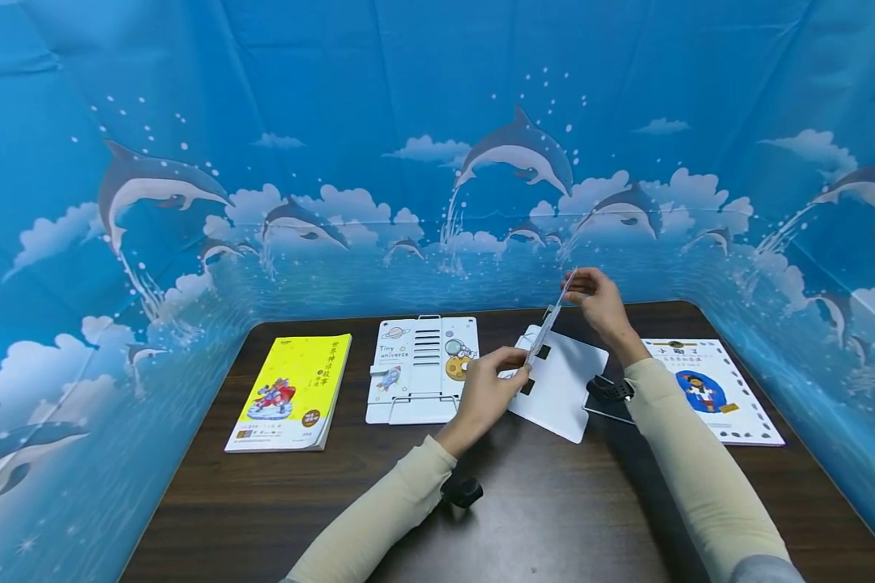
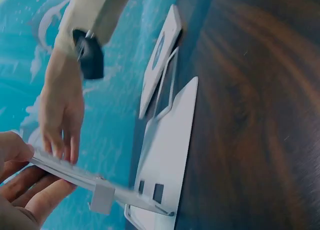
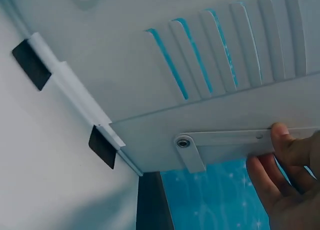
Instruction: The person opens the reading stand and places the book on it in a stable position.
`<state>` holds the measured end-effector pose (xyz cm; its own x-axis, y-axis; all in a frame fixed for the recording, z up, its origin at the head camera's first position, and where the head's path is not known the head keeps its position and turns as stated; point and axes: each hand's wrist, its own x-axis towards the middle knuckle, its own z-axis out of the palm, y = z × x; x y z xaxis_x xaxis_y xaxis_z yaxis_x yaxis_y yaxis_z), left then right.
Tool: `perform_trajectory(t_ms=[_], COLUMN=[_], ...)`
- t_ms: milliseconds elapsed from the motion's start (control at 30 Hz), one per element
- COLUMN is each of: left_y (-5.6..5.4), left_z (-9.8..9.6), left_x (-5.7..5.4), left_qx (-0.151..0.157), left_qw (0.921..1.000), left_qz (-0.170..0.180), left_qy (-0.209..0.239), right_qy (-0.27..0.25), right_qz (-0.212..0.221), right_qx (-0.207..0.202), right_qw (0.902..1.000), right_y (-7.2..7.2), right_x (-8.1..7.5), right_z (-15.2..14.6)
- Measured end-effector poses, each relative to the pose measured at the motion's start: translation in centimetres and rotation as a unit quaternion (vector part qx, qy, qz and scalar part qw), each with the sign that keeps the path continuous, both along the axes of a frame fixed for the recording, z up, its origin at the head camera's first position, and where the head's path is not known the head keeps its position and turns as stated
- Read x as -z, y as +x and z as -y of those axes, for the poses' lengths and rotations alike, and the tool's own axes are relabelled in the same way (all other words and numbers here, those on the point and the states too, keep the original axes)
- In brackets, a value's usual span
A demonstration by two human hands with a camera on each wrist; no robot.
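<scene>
A white metal book stand, unfolded, has its base plate (image 1: 565, 389) on the table, with two black pads. Its slotted panel (image 3: 225, 65) stands tilted up from the hinge line, seen nearly edge-on in the head view. My left hand (image 1: 486, 389) grips the panel's near side, thumb and fingers on opposite faces in the left wrist view. Higher up, at the panel's far edge, my right hand (image 1: 599, 304) pinches it, the thumb by the end of a riveted bar (image 3: 225, 138). A wire leg (image 2: 172, 80) sticks out beside the base plate.
Left of my hands lies a second white stand (image 1: 401, 368) printed "Tiny universe". A thick yellow book (image 1: 292, 389) is at the far left. On the right, partly behind my forearm, is a white book (image 1: 736, 405). A blue dolphin curtain (image 1: 379, 97) surrounds the dark wooden table (image 1: 211, 518).
</scene>
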<state>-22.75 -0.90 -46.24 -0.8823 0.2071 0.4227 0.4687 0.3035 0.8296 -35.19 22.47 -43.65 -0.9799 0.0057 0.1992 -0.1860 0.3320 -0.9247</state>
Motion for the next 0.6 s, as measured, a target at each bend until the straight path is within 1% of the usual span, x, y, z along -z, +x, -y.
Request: perform_trajectory(t_ms=[67, 133, 300, 467, 600], left_y=[-0.7, -1.4, -3.1, -4.8, -6.1], left_z=[0.1, 0.2, 0.6, 1.1, 1.5], left_x=[0.0, -0.1, 0.0, 0.1, 0.0], left_qx=[-0.008, -0.019, -0.042, -0.045, -0.049], left_qw=[0.9999, 0.9998, 0.999, 0.9987, 0.9982], left_qz=[0.009, 0.009, 0.014, 0.025, 0.034], left_qy=[0.005, 0.004, -0.005, -0.003, -0.006], right_qy=[0.023, 0.04, 0.071, 0.1, 0.115], right_qz=[-0.002, -0.003, -0.011, -0.027, -0.039], right_qx=[0.028, 0.054, 0.1, 0.14, 0.162], right_qw=[0.9993, 0.9978, 0.9925, 0.9846, 0.9793], right_y=[0.2, 0.4, 0.9, 1.3, 1.8], right_x=[0.0, 0.0, 0.0, 0.2, 0.3], right_z=[-0.4, -0.7, -1.4, -2.1, -2.6])
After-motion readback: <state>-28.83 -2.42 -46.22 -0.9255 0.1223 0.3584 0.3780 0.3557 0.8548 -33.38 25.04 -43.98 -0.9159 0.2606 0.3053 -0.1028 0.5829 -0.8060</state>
